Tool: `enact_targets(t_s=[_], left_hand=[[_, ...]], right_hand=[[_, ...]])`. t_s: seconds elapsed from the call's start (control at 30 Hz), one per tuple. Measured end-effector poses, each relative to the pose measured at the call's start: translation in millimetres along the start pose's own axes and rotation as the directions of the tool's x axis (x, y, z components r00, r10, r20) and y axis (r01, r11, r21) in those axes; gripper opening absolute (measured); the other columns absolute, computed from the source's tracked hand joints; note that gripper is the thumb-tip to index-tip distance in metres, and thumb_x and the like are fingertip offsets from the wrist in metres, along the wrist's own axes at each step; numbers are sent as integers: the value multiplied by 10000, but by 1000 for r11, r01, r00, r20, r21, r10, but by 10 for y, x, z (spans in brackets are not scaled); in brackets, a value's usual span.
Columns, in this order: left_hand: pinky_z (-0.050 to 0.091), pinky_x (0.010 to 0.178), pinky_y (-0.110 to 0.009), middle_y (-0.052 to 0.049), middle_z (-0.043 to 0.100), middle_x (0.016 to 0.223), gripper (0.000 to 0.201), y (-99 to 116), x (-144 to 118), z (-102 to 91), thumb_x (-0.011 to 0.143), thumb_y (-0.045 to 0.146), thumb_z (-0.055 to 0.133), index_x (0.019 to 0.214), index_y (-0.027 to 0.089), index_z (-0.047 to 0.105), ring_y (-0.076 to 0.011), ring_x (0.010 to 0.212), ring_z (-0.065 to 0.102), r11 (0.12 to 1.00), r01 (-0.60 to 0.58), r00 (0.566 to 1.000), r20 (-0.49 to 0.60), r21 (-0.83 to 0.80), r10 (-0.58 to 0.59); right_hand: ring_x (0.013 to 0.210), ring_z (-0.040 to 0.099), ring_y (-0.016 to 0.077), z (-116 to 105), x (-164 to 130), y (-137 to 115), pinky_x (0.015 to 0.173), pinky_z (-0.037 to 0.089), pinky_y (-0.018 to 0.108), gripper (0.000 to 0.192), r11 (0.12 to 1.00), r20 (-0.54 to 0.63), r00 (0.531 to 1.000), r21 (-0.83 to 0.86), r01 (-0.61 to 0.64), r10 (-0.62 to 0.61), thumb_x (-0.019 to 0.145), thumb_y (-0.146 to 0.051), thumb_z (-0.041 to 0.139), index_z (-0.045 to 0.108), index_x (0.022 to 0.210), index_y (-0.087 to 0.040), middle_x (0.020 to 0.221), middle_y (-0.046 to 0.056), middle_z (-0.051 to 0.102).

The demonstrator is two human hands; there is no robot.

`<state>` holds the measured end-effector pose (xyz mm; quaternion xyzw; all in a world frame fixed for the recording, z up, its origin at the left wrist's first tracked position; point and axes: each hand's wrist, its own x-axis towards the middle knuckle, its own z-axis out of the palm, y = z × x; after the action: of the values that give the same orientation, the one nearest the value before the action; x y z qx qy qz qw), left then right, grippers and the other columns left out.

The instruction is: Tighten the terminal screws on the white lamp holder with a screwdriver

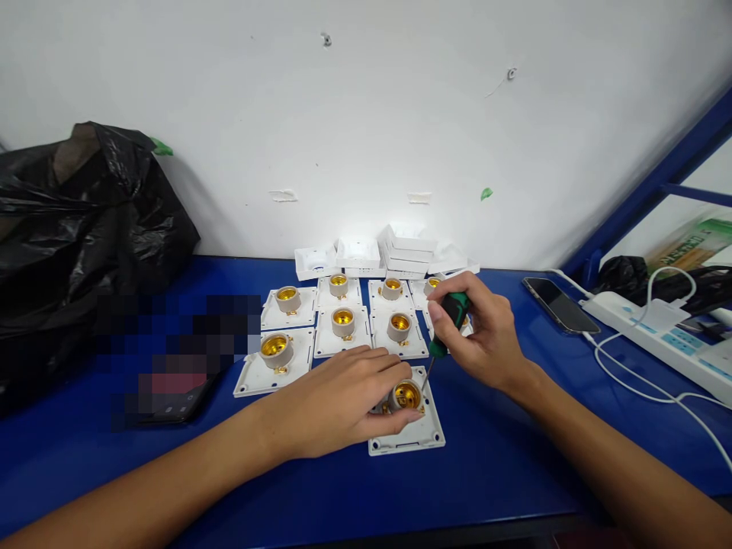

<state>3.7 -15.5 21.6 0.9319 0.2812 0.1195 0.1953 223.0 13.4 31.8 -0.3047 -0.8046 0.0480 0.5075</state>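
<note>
The left hand (343, 395) is grasping a lamp socket (408, 396) whose white plate (410, 439) is lying on the blue bench (497, 473), between five and six o'clock from the view's centre. The right hand (486, 335) is clasping a screwdriver (452, 314), its shaft pointing down at the socket's two o'clock side. Other socketed plates (298, 367) are lying beyond, between ten and one o'clock.

Blue tbl (492, 473) holds plates (328, 342), phone (557, 303), pwr strip (657, 335).
</note>
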Motion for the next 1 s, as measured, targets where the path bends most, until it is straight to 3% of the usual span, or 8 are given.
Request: enact_targets(t_s=[1.0], left_hand=[[463, 810, -318, -15, 649, 955, 204, 4, 3, -11, 1047, 399, 598, 995, 204, 626, -210, 920, 640, 1000, -6, 1000, 4, 9, 6]], right_hand=[[539, 472, 73, 3, 4, 5, 509, 411, 237, 94, 1000, 2, 1000, 15, -14, 14, 950, -171, 630, 566, 966, -239, 733, -65, 568]])
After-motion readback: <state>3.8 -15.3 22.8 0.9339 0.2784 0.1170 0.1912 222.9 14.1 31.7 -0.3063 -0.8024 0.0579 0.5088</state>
